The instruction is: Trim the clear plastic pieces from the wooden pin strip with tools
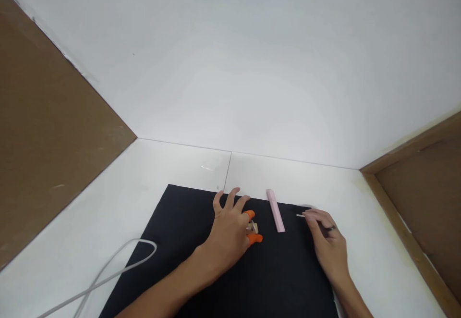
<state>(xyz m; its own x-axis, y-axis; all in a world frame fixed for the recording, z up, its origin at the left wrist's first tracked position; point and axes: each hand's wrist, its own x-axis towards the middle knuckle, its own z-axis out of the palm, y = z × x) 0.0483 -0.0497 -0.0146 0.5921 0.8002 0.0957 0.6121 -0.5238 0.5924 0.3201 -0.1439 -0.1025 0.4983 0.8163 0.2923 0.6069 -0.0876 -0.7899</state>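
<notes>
Handling, small piece (256, 228): likely light, stiff; grip by opposite sides.
Handling, white stick (300, 215): probably light, fragile; hold near one end.
Appearance: piece tan with metallic part, partly hidden; stick thin, straight.
Left hand (228, 226): pinches piece, over black mat (288, 275).
Right hand (330, 246): grips stick, mat's right side.

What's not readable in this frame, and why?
All in the head view:
Small tan-and-metal piece between orange fingertip covers of the left hand: too small to identify, partly behind the hand.
Thin white stick: one end hidden by the right hand.
White cable: ends cut off by the bottom edge.
Black mat: near edge cut off likewise.
</notes>
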